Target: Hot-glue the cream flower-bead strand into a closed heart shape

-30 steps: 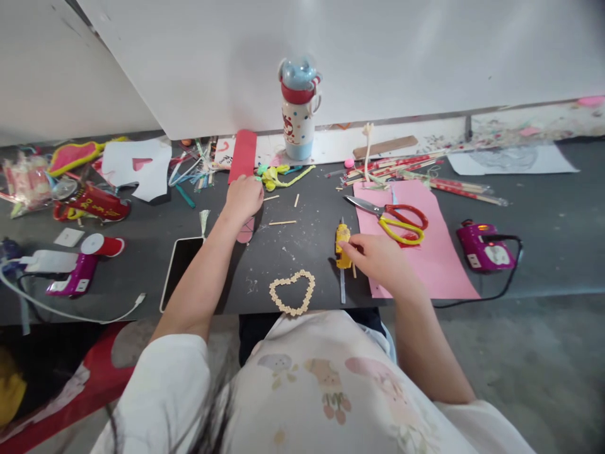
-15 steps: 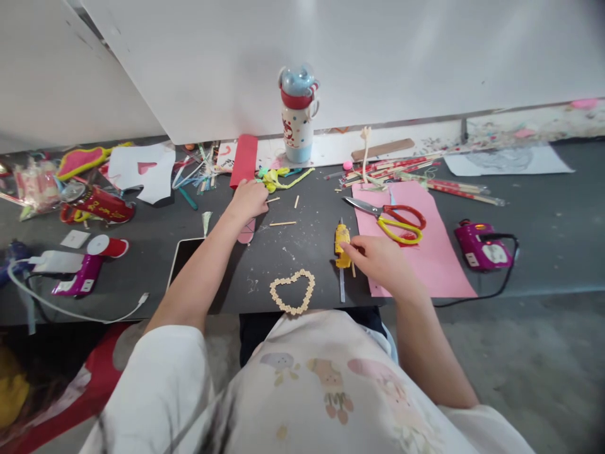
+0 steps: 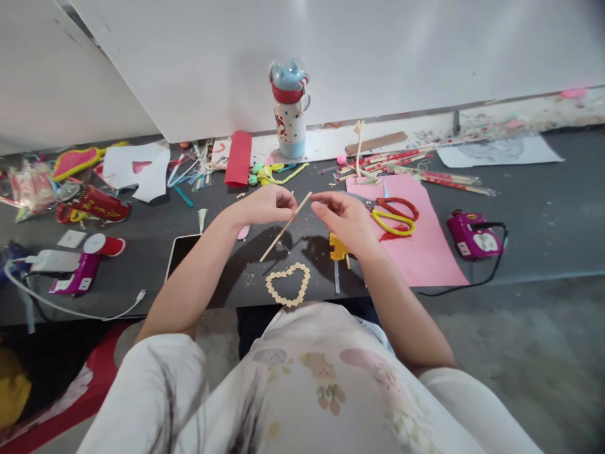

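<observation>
My left hand (image 3: pixel 270 205) pinches a thin wooden stick (image 3: pixel 278 238), which slants from lower left to upper right above the table. At the stick's upper end is my right hand (image 3: pixel 344 217), its thumb and index finger apart around the tip. A heart outline (image 3: pixel 288 302) made of small pale pieces lies near the table's front edge, below the stick. Partly hidden under my right hand is the yellow glue gun (image 3: pixel 337 247), with a clear glue stick (image 3: pixel 336 277) pointing toward me.
Red-and-yellow scissors (image 3: pixel 394 216) lie on pink paper (image 3: pixel 428 252) at the right. A bottle (image 3: pixel 289 113) stands at the back. A phone (image 3: pixel 182 252), red spool (image 3: pixel 104 244), can (image 3: pixel 94 202) and white cable (image 3: pixel 75 312) are left; a purple device (image 3: pixel 474 236) is far right.
My left hand has come back from the red strip toward the middle and now holds a stick. My right hand has left the glue gun's side and risen to the stick's upper end.
</observation>
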A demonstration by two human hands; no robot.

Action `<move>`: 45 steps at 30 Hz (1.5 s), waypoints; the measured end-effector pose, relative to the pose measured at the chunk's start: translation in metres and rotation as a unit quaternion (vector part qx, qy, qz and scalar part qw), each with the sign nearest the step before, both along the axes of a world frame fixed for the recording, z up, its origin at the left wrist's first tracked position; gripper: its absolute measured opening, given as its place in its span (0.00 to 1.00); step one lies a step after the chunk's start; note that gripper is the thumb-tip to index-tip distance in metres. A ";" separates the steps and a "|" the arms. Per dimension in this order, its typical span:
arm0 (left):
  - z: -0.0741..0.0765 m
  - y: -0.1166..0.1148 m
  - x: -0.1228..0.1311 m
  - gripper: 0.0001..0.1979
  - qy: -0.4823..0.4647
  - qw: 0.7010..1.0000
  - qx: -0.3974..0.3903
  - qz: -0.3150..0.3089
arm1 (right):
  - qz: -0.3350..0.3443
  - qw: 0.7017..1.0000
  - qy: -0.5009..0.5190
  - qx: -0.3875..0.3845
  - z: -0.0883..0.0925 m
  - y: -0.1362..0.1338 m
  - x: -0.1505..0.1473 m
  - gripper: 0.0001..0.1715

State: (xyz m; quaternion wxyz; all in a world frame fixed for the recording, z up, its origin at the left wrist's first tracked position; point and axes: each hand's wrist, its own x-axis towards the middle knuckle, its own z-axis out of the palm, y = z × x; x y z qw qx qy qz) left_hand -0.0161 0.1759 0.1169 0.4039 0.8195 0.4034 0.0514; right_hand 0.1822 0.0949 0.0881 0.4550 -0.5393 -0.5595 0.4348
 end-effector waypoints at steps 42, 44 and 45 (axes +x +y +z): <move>-0.035 -0.083 0.026 0.15 0.090 0.981 0.117 0.124 | 0.080 0.780 -0.618 -0.061 -0.024 -0.046 0.062 0.17; -0.034 -0.083 0.026 0.16 0.090 0.980 0.118 0.131 | 0.069 0.784 -0.614 -0.061 -0.023 -0.044 0.069 0.18; -0.034 -0.083 0.025 0.16 0.090 0.980 0.119 0.134 | 0.064 0.785 -0.612 -0.062 -0.022 -0.045 0.073 0.19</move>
